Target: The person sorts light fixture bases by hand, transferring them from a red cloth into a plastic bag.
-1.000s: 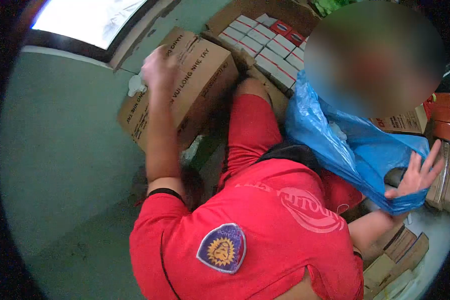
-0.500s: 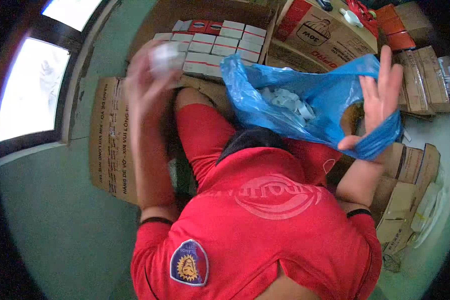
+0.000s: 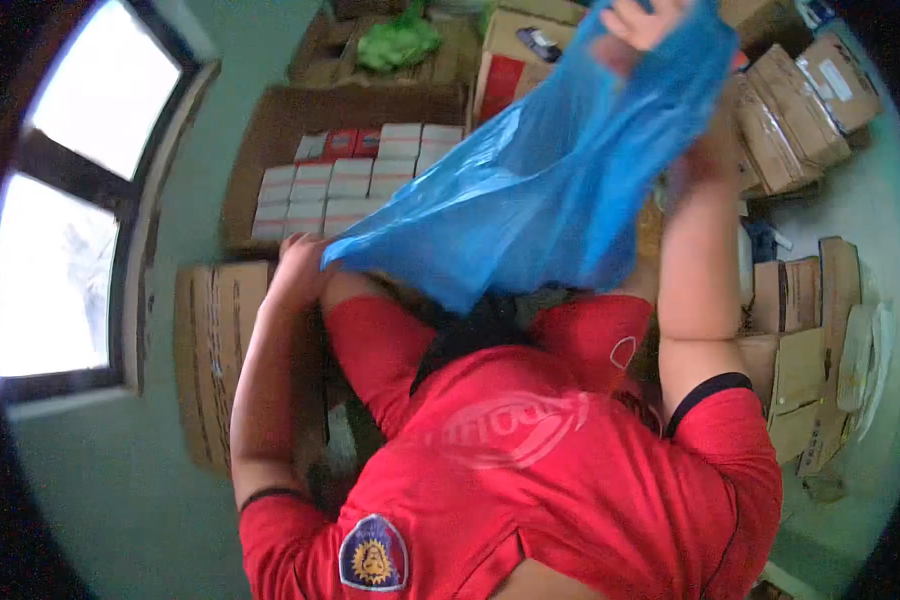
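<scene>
A blue plastic bag is stretched between my two hands, above my lap. Low on its left side, the closed fingers of my left hand grip a corner of the plastic. My right hand is raised at the upper right, with bag film wrapped round the hand and wrist. Its fingers look curled on the plastic, partly cut off by the frame's top edge. Folds of film hide whatever is inside the bag.
Behind the bag, an open carton holds several small white boxes. A green bag lies beyond it. Flattened cardboard stands by my left arm; cartons and cardboard pieces lie to the right. A window is at left.
My right hand has lifted the bag up. My left hand, which held a blurred white object, has come down and grips the bag's corner. The white pieces inside no longer show.
</scene>
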